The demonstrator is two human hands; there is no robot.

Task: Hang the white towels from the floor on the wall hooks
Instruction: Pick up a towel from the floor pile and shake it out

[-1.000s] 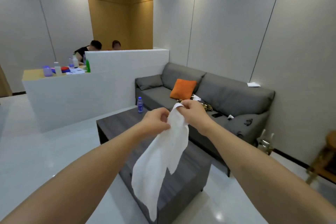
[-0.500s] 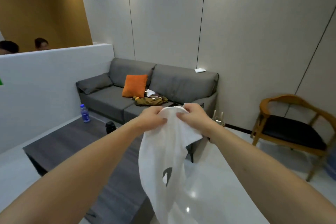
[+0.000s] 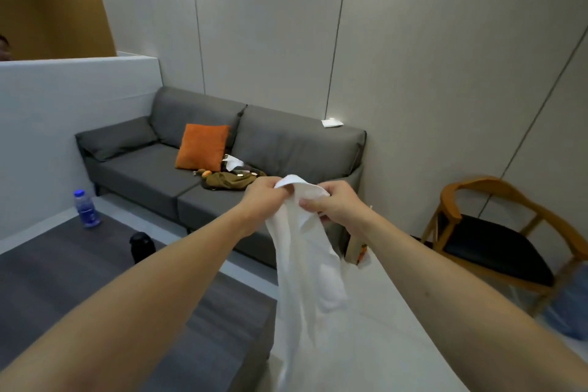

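Holding the white towel [image 3: 305, 264] up in front of the grey sofa [image 3: 222, 169]; my left hand [image 3: 264, 197] and right hand [image 3: 334, 204] each pinch its top edge. No hooks visible. Judgement: keep the edge taut, spread slightly.

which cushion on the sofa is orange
The square cushion propped against the sofa backrest near its middle; the grey cushion lies at the left armrest end.

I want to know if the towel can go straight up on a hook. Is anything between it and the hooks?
No hooks show in this view, so that cannot be judged. Both the left hand and right hand grip the white towel.
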